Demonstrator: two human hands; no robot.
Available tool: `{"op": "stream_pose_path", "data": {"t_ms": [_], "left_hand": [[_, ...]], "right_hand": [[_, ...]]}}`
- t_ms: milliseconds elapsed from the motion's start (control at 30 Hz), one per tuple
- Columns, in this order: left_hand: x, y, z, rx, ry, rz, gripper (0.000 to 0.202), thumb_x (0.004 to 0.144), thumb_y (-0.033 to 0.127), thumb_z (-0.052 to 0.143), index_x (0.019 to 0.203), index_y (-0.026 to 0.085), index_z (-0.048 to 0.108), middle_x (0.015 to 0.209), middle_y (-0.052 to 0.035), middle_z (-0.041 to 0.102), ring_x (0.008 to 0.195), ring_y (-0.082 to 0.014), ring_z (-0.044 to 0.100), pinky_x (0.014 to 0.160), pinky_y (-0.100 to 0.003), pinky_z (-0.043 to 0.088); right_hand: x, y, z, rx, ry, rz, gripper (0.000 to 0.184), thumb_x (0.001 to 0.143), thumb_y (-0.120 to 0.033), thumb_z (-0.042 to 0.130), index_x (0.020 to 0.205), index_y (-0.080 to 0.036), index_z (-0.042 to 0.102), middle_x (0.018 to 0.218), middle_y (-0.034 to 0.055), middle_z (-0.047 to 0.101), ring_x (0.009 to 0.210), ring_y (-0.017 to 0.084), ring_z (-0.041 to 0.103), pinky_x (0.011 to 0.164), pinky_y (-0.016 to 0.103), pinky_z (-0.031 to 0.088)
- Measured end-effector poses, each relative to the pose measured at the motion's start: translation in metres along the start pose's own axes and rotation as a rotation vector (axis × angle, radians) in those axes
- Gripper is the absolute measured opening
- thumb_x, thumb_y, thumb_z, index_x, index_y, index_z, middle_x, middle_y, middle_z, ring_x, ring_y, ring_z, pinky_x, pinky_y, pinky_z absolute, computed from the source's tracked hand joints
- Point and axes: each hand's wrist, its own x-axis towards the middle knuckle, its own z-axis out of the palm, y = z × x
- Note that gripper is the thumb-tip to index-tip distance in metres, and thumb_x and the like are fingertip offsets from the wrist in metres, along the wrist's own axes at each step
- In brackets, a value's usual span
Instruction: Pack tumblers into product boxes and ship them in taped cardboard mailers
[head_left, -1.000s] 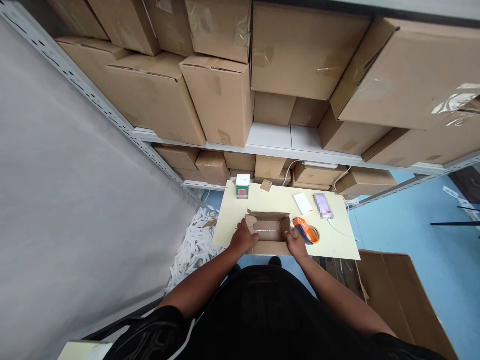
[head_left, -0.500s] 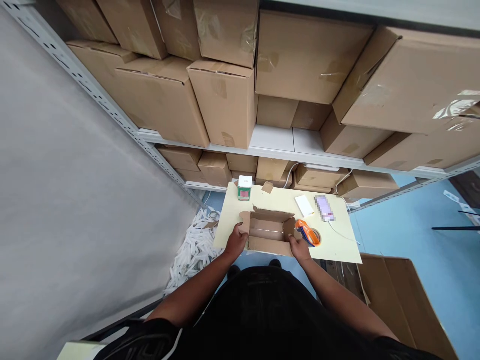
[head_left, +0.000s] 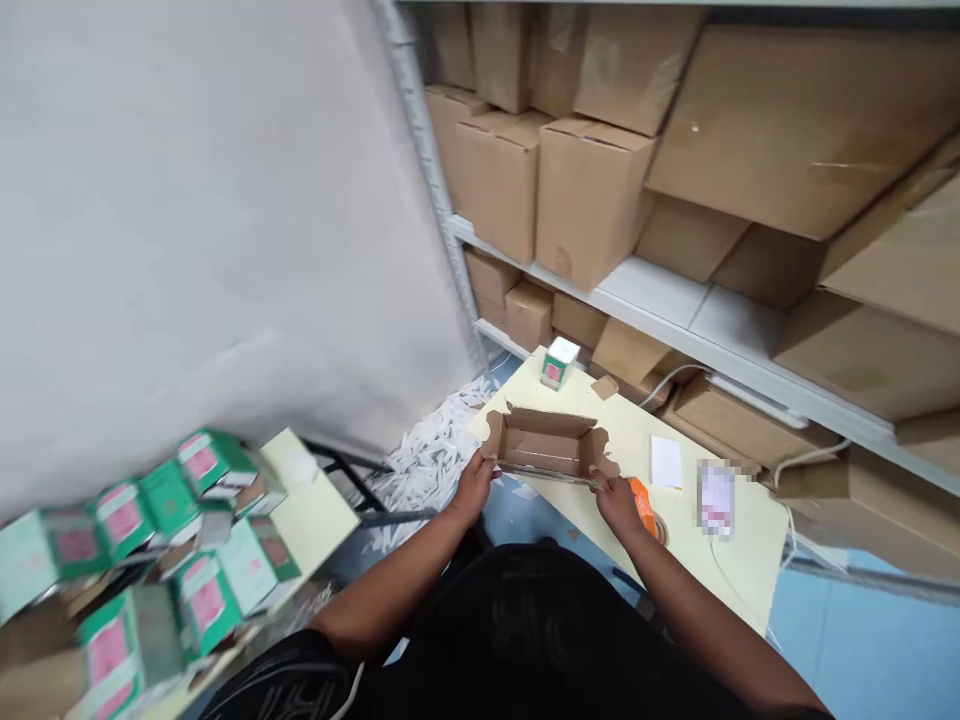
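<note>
Between my two hands is a small open cardboard box (head_left: 547, 440), its flaps spread and its inside bare. My left hand (head_left: 474, 487) grips its left end, and my right hand (head_left: 616, 500) grips the right end. The box is over the near edge of the pale yellow table (head_left: 739, 570). Just beyond my right hand lies an orange tape dispenser (head_left: 642, 503), partly hidden by that hand. A green and white small box (head_left: 559, 363) with a pink panel stands at the table's far left corner.
On the left, a second table (head_left: 319, 500) bears several green boxes (head_left: 206, 600) with pink panels. White paper scraps (head_left: 431, 450) pile on the floor by the wall. A shelf of cartons (head_left: 592, 200) rises behind. A white pad (head_left: 665, 461) and a blurred-out phone (head_left: 716, 498) lie on the right.
My view has swung left, bringing the table of green boxes into sight. The cardboard box, still in both hands, has come off the table towards its near left edge and tipped.
</note>
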Motion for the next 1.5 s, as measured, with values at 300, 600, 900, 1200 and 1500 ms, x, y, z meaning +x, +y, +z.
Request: {"op": "stream_pose_path", "data": {"t_ms": [300, 600, 900, 1200, 1500], "left_hand": [[-0.123, -0.007, -0.086, -0.162, 0.377, 0.082, 0.058, 0.089, 0.057, 0.052, 0.131, 0.018, 0.06, 0.139, -0.0109, 0.063, 0.125, -0.027, 0.061, 0.096, -0.039, 0.057], [-0.284, -0.052, -0.209, -0.353, 0.644, 0.185, 0.06, 0.085, 0.058, 0.06, 0.13, 0.018, 0.062, 0.137, -0.0125, 0.065, 0.126, -0.0306, 0.061, 0.101, -0.045, 0.054], [-0.441, -0.107, -0.33, -0.352, 0.772, 0.19, 0.051, 0.081, 0.046, 0.057, 0.122, 0.018, 0.067, 0.129, -0.0094, 0.07, 0.121, -0.0289, 0.063, 0.099, -0.043, 0.053], [-0.505, -0.096, -0.429, -0.102, 0.995, 0.16, 0.034, 0.087, 0.048, 0.056, 0.094, 0.019, 0.07, 0.098, -0.0071, 0.076, 0.094, -0.0241, 0.069, 0.086, -0.036, 0.054], [-0.503, -0.03, -0.543, 0.456, 0.965, 0.031, 0.025, 0.085, 0.038, 0.061, 0.095, 0.02, 0.074, 0.09, -0.0018, 0.075, 0.082, -0.0196, 0.066, 0.076, -0.028, 0.049]], "right_hand": [[-0.032, -0.068, 0.056, -0.041, -0.398, -0.377, 0.056, 0.085, -0.069, 0.055, 0.084, -0.017, 0.077, 0.092, 0.0125, 0.079, 0.098, 0.034, 0.071, 0.085, 0.037, 0.052], [-0.167, -0.115, 0.172, -0.182, -0.608, -0.667, 0.054, 0.088, -0.068, 0.05, 0.082, -0.02, 0.073, 0.095, 0.0144, 0.078, 0.098, 0.033, 0.07, 0.085, 0.035, 0.049], [-0.32, -0.133, 0.284, -0.307, -0.72, -0.732, 0.063, 0.085, -0.075, 0.045, 0.05, -0.024, 0.053, 0.057, 0.0091, 0.065, 0.07, 0.029, 0.065, 0.064, 0.034, 0.046], [-0.371, -0.145, 0.347, -0.324, -0.833, -0.737, 0.062, 0.086, -0.072, 0.048, 0.057, -0.019, 0.065, 0.064, 0.0117, 0.07, 0.076, 0.031, 0.069, 0.07, 0.035, 0.049], [-0.377, -0.187, 0.408, -0.329, -0.932, -0.665, 0.061, 0.084, -0.072, 0.051, 0.063, -0.018, 0.068, 0.062, 0.0099, 0.069, 0.068, 0.028, 0.071, 0.062, 0.032, 0.051]]}}
